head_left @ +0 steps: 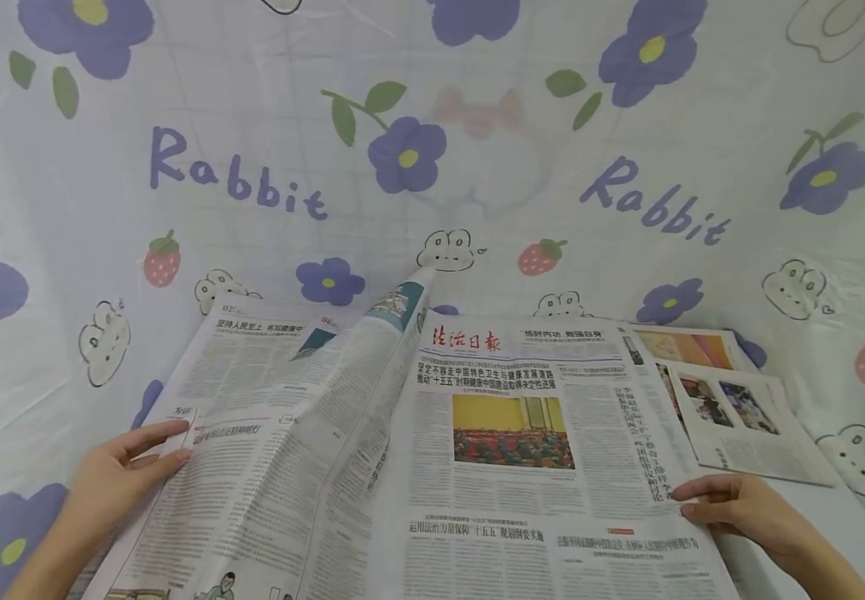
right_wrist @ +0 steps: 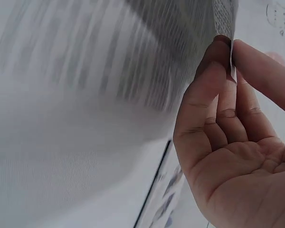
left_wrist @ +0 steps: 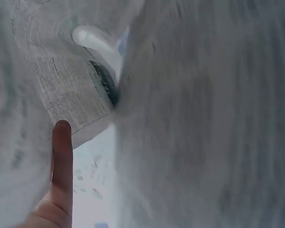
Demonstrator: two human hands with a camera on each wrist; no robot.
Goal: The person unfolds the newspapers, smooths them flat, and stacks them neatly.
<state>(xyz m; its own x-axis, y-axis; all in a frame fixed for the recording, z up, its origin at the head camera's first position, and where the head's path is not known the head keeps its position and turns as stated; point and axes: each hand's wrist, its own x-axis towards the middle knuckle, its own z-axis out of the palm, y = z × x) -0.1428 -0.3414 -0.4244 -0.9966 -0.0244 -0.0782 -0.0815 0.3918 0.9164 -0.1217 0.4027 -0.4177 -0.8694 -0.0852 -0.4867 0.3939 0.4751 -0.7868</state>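
A large newspaper [head_left: 492, 492] is spread wide, its front page with a red masthead and a colour photo on the right half. Between the halves, a loose sheet [head_left: 350, 417] stands up in a slanting fold. My left hand [head_left: 113, 475] pinches the left edge between thumb and fingers; in the left wrist view only one finger [left_wrist: 62, 152] shows clearly against the paper. At the right edge my right hand [head_left: 755, 517] pinches the paper, and the right wrist view shows that edge between the thumb and fingers [right_wrist: 199, 114].
Beyond the newspaper's right edge lie other printed papers [head_left: 755, 458] with colour photos, on a white surface [head_left: 815, 533]. A white sheet [head_left: 477, 108] printed with purple flowers, strawberries and rabbits hangs behind and around the work area.
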